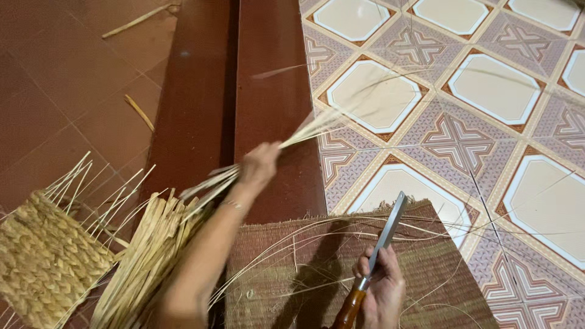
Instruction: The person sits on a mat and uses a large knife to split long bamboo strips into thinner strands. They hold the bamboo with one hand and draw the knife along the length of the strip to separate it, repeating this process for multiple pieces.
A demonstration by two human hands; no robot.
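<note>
Knife [382, 240] in right hand [382, 291] — left hand [259, 164] raised

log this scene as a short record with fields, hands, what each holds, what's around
left hand: raised, fingers closed on a bundle of dried straw strands
right hand: grips a wooden-handled knife, blade pointing up and away
under hands: woven mat with loose thin fibres across it
left side: pile of flat straw strips; braided woven piece
floor: patterned tiles on the right, red step, plain red tiles on the left
</note>
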